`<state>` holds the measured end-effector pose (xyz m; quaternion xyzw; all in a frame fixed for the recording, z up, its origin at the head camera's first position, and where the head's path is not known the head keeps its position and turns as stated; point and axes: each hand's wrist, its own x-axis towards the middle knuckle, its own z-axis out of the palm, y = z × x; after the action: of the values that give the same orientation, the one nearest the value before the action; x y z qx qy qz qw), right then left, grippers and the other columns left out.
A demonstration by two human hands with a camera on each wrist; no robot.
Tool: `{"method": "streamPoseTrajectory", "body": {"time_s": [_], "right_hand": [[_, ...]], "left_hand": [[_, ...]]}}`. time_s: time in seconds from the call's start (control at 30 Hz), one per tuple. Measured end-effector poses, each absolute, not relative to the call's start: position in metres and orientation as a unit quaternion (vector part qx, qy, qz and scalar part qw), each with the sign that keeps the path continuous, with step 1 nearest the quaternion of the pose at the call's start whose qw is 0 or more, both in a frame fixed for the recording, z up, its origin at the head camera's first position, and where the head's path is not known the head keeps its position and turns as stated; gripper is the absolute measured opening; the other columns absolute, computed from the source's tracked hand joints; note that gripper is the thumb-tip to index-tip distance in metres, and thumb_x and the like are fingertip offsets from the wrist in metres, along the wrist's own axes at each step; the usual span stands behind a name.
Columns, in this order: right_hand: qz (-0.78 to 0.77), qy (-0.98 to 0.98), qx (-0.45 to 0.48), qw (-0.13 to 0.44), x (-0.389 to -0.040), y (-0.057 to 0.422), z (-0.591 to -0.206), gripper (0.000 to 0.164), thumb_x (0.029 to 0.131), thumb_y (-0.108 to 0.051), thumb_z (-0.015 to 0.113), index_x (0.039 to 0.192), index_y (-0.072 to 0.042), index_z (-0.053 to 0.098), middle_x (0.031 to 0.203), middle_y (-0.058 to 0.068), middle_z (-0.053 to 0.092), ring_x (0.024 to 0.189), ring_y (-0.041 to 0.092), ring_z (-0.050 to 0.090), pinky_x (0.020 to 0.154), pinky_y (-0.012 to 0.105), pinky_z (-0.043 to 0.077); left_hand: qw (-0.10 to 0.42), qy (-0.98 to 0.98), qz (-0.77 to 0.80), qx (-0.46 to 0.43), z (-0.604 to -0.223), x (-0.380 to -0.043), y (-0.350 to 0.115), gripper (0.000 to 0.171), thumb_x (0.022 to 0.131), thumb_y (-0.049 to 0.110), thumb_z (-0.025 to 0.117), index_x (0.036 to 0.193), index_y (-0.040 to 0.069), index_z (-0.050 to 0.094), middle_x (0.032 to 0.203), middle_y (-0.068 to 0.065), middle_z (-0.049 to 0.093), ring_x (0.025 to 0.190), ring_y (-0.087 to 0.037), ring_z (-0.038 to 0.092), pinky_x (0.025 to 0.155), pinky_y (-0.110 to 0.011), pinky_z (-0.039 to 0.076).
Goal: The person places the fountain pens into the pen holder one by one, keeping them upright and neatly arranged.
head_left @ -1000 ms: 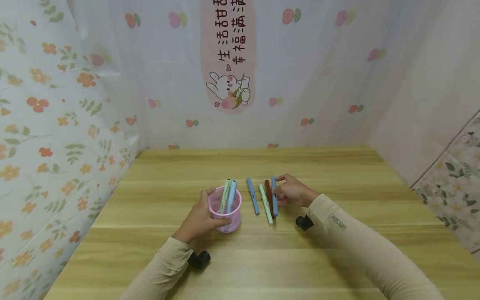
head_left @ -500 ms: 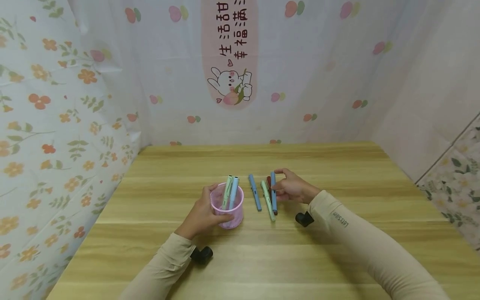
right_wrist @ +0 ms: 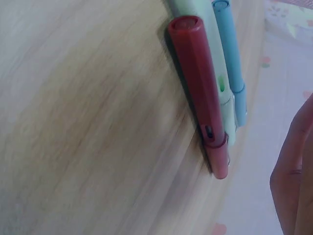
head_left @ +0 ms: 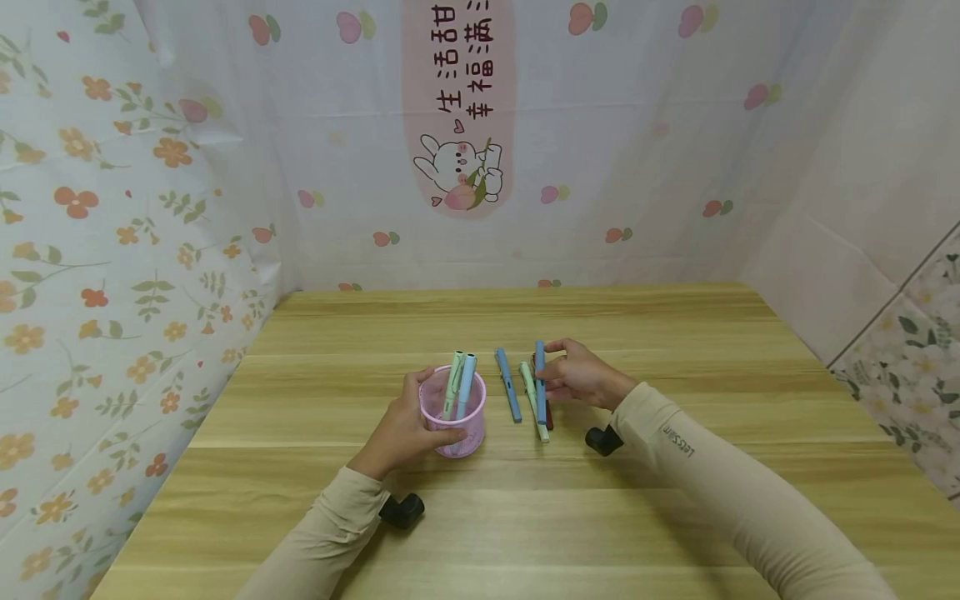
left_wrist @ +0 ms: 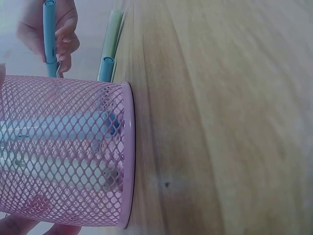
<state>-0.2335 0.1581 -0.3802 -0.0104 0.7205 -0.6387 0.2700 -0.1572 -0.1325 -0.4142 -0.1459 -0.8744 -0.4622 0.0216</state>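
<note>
My left hand [head_left: 396,432] grips a pink mesh pen cup [head_left: 472,435], which stands upright on the table. Inside it lean a light green pen [head_left: 452,387] and a light blue pen [head_left: 466,388]. To the cup's right, my right hand [head_left: 590,377] pinches a blue pen [head_left: 539,379]; the left wrist view shows this pen lifted off the table. Below it lie a light green pen [head_left: 542,432] and a dark red pen [right_wrist: 198,83], partly hidden in the head view. Another blue pen [head_left: 508,387] lies between these and the cup.
The wood-grain table [head_left: 510,525] runs back to a printed curtain [head_left: 330,158]. Flowered cloth [head_left: 112,275] hangs along the left side. A small black wrist camera [head_left: 402,511] sits by the left sleeve, another black camera [head_left: 603,441] by the right.
My right hand has moved slightly left with the blue pen, which now crosses over the green pen on the table. The left hand stays on the cup. The head view has shifted a little.
</note>
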Motion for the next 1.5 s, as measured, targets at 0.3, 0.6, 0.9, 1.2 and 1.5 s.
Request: {"method": "streamPoseTrajectory", "body": {"time_s": [0.3, 0.6, 0.9, 1.2, 1.5], "right_hand": [[-0.645, 0.715, -0.013, 0.270, -0.230, 0.152, -0.373, 0.065, 0.096, 0.000, 0.053, 0.149, 0.005, 0.015, 0.115, 0.025, 0.055, 0.073, 0.015, 0.063, 0.068, 0.028, 0.056], [-0.655, 0.708, -0.022, 0.265, -0.228, 0.149, -0.372, 0.057, 0.094, 0.003, 0.054, 0.142, 0.005, 0.024, 0.116, 0.022, 0.052, 0.073, 0.015, 0.061, 0.069, 0.028, 0.056], [-0.664, 0.701, -0.034, 0.257, -0.225, 0.144, -0.368, 0.052, 0.094, 0.001, 0.057, 0.136, 0.001, 0.027, 0.111, 0.015, 0.049, 0.075, 0.015, 0.058, 0.067, 0.027, 0.056], [-0.675, 0.694, -0.038, 0.247, -0.221, 0.138, -0.363, 0.049, 0.095, 0.003, 0.055, 0.136, 0.001, 0.028, 0.126, 0.026, 0.047, 0.079, 0.016, 0.060, 0.072, 0.030, 0.056], [-0.673, 0.697, -0.047, 0.241, -0.219, 0.134, -0.360, 0.050, 0.095, 0.004, 0.054, 0.137, 0.001, 0.028, 0.131, 0.031, 0.045, 0.082, 0.017, 0.061, 0.071, 0.031, 0.056]], "left_hand": [[0.020, -0.875, -0.462, -0.143, -0.414, -0.157, -0.132, 0.104, 0.064, 0.029, 0.092, 0.141, 0.001, 0.027, 0.123, -0.031, 0.056, 0.111, -0.038, 0.058, 0.095, -0.052, 0.045], [0.023, -0.878, -0.456, -0.146, -0.416, -0.158, -0.132, 0.104, 0.065, 0.030, 0.092, 0.141, 0.001, 0.027, 0.122, -0.030, 0.057, 0.108, -0.036, 0.059, 0.094, -0.051, 0.046], [0.025, -0.877, -0.456, -0.150, -0.416, -0.158, -0.132, 0.103, 0.065, 0.029, 0.091, 0.141, 0.001, 0.028, 0.122, -0.030, 0.057, 0.108, -0.036, 0.059, 0.094, -0.051, 0.046], [0.024, -0.878, -0.454, -0.149, -0.416, -0.158, -0.132, 0.103, 0.065, 0.029, 0.091, 0.141, 0.001, 0.027, 0.120, -0.030, 0.058, 0.108, -0.037, 0.059, 0.094, -0.051, 0.045], [0.024, -0.875, -0.460, -0.147, -0.414, -0.157, -0.131, 0.103, 0.065, 0.026, 0.092, 0.141, 0.000, 0.028, 0.122, -0.030, 0.057, 0.109, -0.037, 0.059, 0.096, -0.050, 0.045]]}}
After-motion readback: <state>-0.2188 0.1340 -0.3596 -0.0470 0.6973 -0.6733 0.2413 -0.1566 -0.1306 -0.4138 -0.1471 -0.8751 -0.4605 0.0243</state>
